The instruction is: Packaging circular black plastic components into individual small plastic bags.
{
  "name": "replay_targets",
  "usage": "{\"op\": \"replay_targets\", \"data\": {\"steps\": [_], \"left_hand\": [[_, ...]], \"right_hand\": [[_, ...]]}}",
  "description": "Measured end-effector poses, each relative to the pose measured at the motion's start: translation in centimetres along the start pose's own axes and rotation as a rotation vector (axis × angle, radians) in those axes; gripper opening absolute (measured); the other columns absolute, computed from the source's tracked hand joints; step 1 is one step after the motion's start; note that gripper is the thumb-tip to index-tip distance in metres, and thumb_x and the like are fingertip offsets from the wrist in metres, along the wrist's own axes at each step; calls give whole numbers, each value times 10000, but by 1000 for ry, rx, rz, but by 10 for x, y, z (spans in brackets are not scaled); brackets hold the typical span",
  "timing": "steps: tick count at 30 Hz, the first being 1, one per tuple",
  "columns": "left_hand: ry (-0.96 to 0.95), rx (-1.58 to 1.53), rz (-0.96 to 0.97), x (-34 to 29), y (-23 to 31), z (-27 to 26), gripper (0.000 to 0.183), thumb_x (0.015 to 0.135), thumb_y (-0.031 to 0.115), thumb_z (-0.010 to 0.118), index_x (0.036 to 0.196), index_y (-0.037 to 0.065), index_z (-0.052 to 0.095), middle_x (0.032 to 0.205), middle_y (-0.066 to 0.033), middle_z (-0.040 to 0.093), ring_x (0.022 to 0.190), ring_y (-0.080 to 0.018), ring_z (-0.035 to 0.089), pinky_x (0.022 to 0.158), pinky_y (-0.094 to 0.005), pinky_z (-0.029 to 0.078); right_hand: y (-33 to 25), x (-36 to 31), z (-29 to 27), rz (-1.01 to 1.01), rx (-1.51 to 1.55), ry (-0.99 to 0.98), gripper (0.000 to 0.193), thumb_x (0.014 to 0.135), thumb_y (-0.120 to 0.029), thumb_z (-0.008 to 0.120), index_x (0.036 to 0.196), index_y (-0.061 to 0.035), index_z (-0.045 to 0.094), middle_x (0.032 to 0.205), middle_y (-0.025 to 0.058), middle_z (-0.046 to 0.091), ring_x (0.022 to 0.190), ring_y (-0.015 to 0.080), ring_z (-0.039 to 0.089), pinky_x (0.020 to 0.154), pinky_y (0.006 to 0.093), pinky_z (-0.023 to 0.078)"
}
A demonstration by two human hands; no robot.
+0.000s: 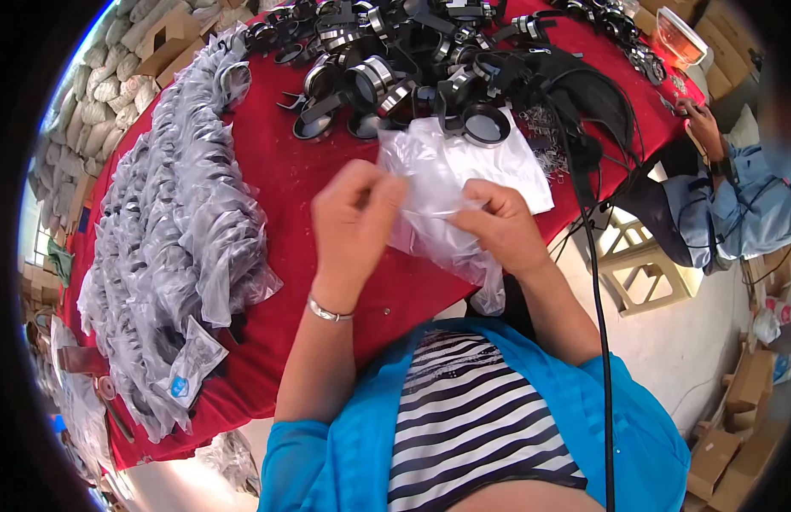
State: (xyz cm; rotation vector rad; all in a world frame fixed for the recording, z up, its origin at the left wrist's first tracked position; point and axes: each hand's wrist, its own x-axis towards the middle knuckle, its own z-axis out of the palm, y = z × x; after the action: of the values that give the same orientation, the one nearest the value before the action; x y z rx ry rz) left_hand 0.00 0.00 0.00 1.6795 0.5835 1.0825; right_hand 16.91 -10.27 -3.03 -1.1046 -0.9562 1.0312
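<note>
A clear plastic bag hangs in front of me over the near edge of the red-covered table. My right hand pinches its right side between thumb and fingers. Close by the bag's left side is my left hand, its fingers bent and smeared by motion, so its hold cannot be made out. Under and behind the bag lies a white sheet or stack of flat bags. Just beyond sits a heap of black and silver round parts with glassy faces, one of them resting on the white stack.
Rows of bagged dark round items cover the table's left side. A black cable runs down at my right. Further right are a plastic stool, a co-worker's hand at the table, an orange-red tub and cardboard boxes.
</note>
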Motion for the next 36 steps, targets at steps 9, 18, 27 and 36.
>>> {"op": "replay_targets", "data": {"steps": [9,18,27,36], "left_hand": [[-161,114,-38,-3,-3,11,162,840,87,604,746,0,505,614,-80,434,531,-117,436,506,-283,363],[130,416,-8,11,-21,-3,196,856,94,583,716,-5,488,594,-116,479,542,-188,537,511,-326,406],[180,892,493,142,-67,-38,293,788,49,594,1078,8,585,816,-139,653,775,-292,647,708,-339,508],[73,865,546,161,-37,-48,120,787,26,575,905,1,577,804,-185,609,784,-362,611,691,-395,478]], "right_hand": [[-13,-3,15,142,38,25,229,903,-235,597,785,-40,618,683,-24,547,520,22,399,457,193,315],[-15,-13,-28,-21,860,-401,212,991,-188,401,1118,-69,522,727,17,570,325,30,288,354,194,216],[-13,-11,-15,202,553,-156,195,947,-187,506,810,-54,546,708,23,536,470,42,375,401,183,279],[-5,-8,-29,143,669,-188,168,956,-164,489,864,-32,540,716,33,553,467,63,391,420,193,311]]}}
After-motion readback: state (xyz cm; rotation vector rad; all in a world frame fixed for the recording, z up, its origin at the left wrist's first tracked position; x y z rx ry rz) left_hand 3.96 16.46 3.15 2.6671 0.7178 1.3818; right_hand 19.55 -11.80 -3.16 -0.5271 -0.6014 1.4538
